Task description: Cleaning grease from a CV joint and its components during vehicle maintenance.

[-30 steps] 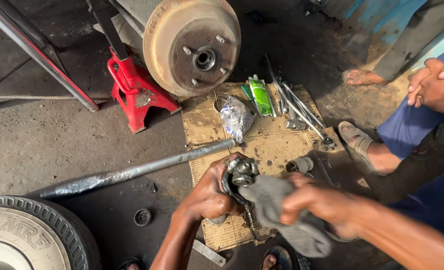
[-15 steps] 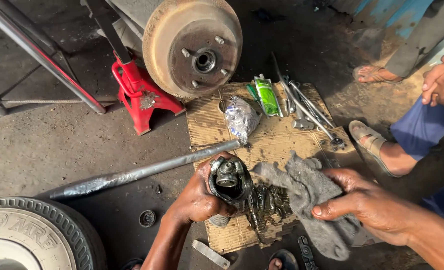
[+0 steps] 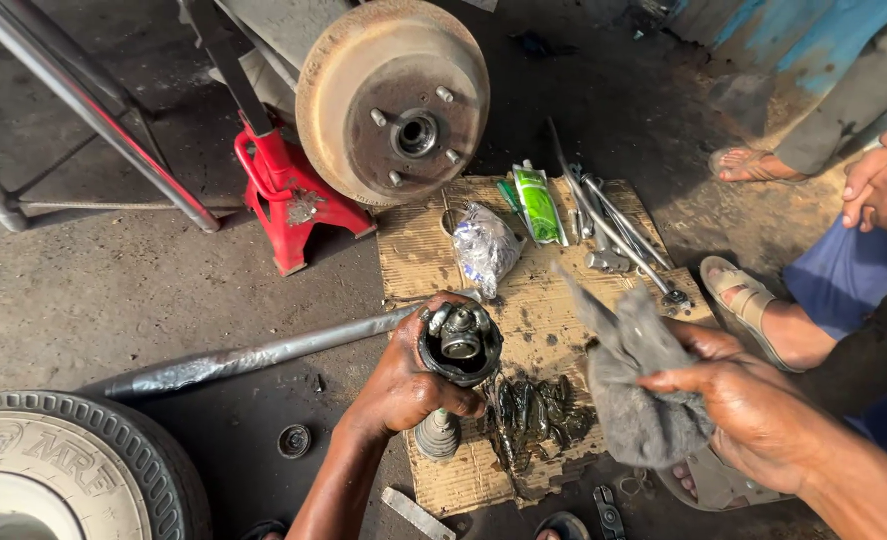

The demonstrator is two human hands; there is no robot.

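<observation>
Greasy black, the joint [image 3: 461, 345] stands upright over the cardboard [image 3: 419, 250], the left hand [image 3: 404, 385] with its grip clamped round it, while the right hand [image 3: 754, 410] grips a grey rag [image 3: 634, 380] just beside.

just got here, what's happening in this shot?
A person crouches over a cardboard sheet on a workshop floor. The left hand grips a greasy CV joint, open end up, its rubber boot below. The right hand holds a grey rag beside it, apart from the joint. Greasy parts lie on the cardboard under the joint. Farther off are a brake drum, a red jack stand, a steel pipe and a tyre. Another person sits at right.
</observation>
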